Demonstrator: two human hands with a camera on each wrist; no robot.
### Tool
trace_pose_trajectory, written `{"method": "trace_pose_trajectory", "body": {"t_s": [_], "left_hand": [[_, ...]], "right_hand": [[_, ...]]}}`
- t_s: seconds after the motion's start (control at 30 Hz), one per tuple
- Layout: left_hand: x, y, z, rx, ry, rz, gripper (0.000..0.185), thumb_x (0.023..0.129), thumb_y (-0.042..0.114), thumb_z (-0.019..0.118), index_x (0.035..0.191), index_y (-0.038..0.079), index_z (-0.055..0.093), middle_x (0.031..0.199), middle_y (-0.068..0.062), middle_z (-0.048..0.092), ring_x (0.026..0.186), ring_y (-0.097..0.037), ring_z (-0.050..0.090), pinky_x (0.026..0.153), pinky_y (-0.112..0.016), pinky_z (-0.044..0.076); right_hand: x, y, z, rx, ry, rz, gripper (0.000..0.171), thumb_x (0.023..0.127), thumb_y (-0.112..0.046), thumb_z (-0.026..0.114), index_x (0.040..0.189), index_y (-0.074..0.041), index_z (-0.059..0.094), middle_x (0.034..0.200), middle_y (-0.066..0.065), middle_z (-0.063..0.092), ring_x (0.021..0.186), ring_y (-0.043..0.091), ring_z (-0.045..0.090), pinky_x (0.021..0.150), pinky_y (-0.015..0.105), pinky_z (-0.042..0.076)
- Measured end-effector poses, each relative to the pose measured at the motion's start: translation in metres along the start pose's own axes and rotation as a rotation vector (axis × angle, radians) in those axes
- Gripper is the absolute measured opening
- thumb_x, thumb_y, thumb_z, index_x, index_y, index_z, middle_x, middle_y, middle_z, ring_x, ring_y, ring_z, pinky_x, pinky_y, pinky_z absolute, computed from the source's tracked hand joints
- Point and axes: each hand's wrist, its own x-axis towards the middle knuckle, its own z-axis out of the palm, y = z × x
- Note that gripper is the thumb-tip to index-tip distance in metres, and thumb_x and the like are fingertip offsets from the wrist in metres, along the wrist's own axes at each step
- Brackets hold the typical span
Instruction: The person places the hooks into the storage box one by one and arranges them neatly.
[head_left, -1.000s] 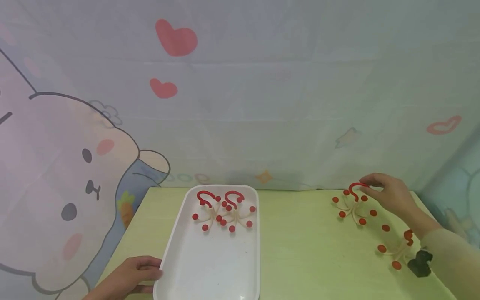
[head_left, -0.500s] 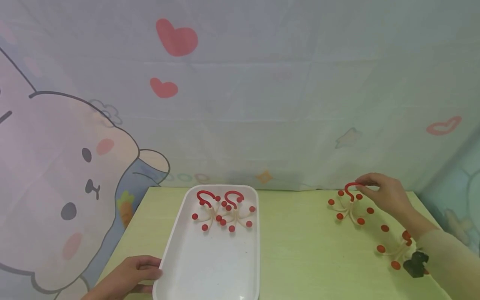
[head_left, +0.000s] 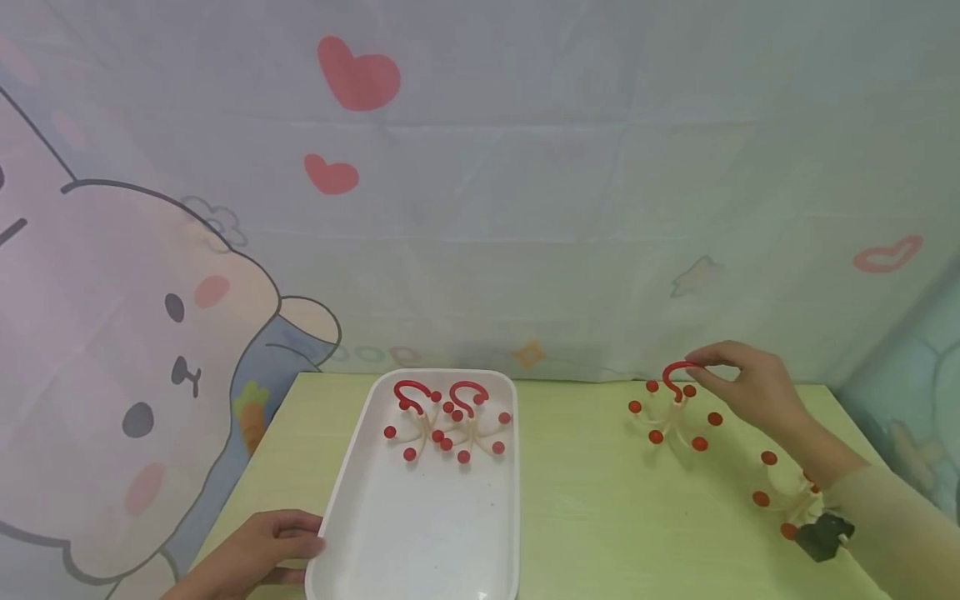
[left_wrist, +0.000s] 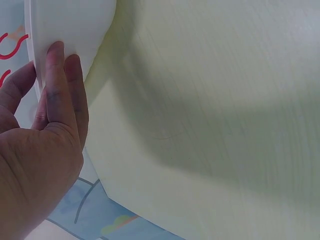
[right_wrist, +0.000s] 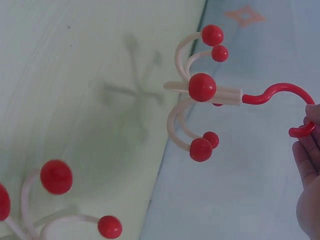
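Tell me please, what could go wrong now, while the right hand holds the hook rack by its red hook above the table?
1. The right hand pinches the lifted hook rack only at the tip of its red hook, so it may swing or slip out.
2. Two racks already crowd the far end of the white tray; the prongs might tangle if the new one lands close.
3. The forearm passes over another rack on the table and might knock it.

No words, labels, brands or numbers can be read anywhere. The curtain [head_left: 480, 208] behind the counter [head_left: 592, 500] carries only drawings: hearts, stars and a cartoon rabbit.
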Motion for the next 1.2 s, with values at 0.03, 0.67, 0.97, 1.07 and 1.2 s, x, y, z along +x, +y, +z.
{"method": "trace_pose_trajectory", "body": {"t_s": [0.03, 0.67, 0.97, 1.07, 1.2], "left_hand": [[0.0, 0.0, 0.0, 0.003, 0.008, -0.008, 0.051, 0.1, 0.018, 0.076, 0.137, -0.014, 0.06, 0.125, -0.015, 0.072, 0.105, -0.032, 0.073, 0.093, -0.049, 0.066], [-0.002, 0.001, 0.001, -0.007, -0.012, 0.026, 0.048, 0.099, 0.017, 0.077, 0.134, -0.013, 0.062, 0.123, -0.014, 0.073, 0.104, -0.031, 0.074, 0.092, -0.049, 0.066], [-0.001, 0.002, 0.004, 0.009, 0.037, -0.019, 0.049, 0.098, 0.019, 0.078, 0.135, -0.01, 0.063, 0.123, -0.014, 0.073, 0.102, -0.032, 0.073, 0.091, -0.049, 0.066], [-0.001, 0.002, 0.006, 0.015, 0.06, -0.047, 0.048, 0.099, 0.02, 0.078, 0.135, -0.009, 0.064, 0.125, -0.015, 0.072, 0.102, -0.034, 0.073, 0.091, -0.051, 0.066], [0.001, 0.002, 0.006, 0.019, 0.07, -0.053, 0.049, 0.098, 0.019, 0.078, 0.135, -0.009, 0.064, 0.125, -0.015, 0.072, 0.102, -0.034, 0.073, 0.092, -0.051, 0.066]], "right_hand": [[0.001, -0.004, 0.001, 0.001, 0.005, -0.013, 0.016, 0.093, -0.013, 0.085, 0.108, -0.013, 0.082, 0.103, 0.003, 0.08, 0.097, 0.02, 0.068, 0.078, 0.004, 0.046], [0.012, -0.079, 0.015, 0.209, -0.081, -0.089, 0.017, 0.091, -0.011, 0.087, 0.106, -0.02, 0.083, 0.1, -0.01, 0.078, 0.098, 0.0, 0.068, 0.084, 0.012, 0.055], [0.015, -0.116, 0.028, 0.378, -0.193, -0.067, 0.015, 0.093, -0.012, 0.085, 0.106, -0.019, 0.082, 0.1, -0.01, 0.078, 0.096, 0.007, 0.073, 0.088, 0.024, 0.062], [0.018, -0.13, 0.034, 0.424, -0.209, -0.094, 0.016, 0.092, -0.009, 0.085, 0.104, -0.019, 0.083, 0.099, -0.01, 0.078, 0.095, 0.009, 0.073, 0.088, 0.026, 0.063], [0.022, -0.147, 0.045, 0.446, -0.229, -0.104, 0.016, 0.092, -0.008, 0.085, 0.105, -0.017, 0.083, 0.1, -0.008, 0.078, 0.095, 0.011, 0.074, 0.089, 0.028, 0.064]]}}
